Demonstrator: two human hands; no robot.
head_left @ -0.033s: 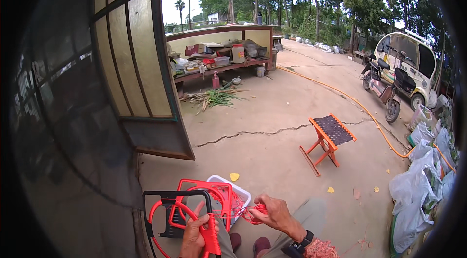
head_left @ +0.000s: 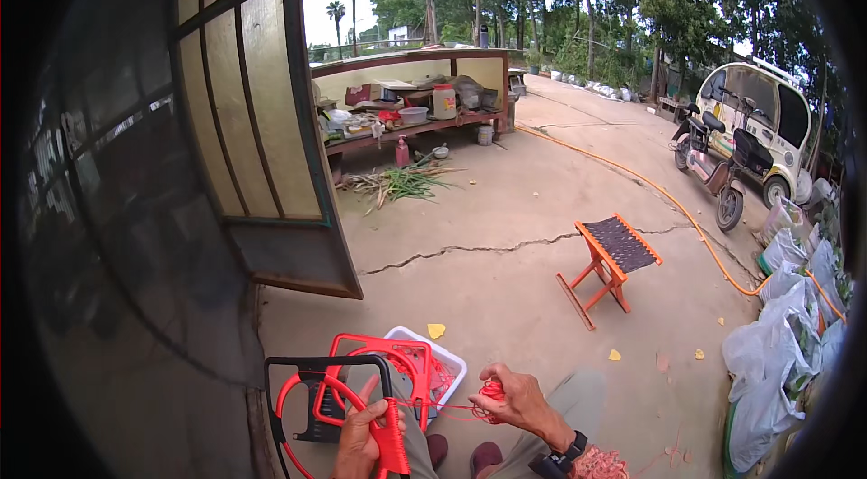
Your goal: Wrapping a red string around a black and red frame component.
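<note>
My left hand (head_left: 360, 439) is wrapped around the toothed edge of a red plastic frame (head_left: 390, 445) with a curved bar. A black plastic frame (head_left: 327, 360) sits right behind it. To the right, the curled fingers of my right hand (head_left: 522, 405) hold a bundle of red cord (head_left: 490, 396). One thin strand runs from the bundle toward the red frame. Beyond my left hand, a second red frame (head_left: 379, 339) leans over a white plastic basin (head_left: 450, 354) with tangled red cord (head_left: 440, 378) inside. More pinkish-red cord (head_left: 598, 463) lies by my right wrist.
An orange folding stool (head_left: 619, 244) stands ahead on cracked concrete. An open door panel (head_left: 257, 109) is at left. A cluttered low shelf (head_left: 411, 127), an orange hose (head_left: 650, 186), a scooter (head_left: 713, 163), a small white vehicle (head_left: 768, 113) and filled plastic sacks (head_left: 768, 371) lie farther out.
My right hand has moved slightly right with the cord bundle, away from the basin. The loose loops between the hands have drawn into a thin strand. My left hand stays put.
</note>
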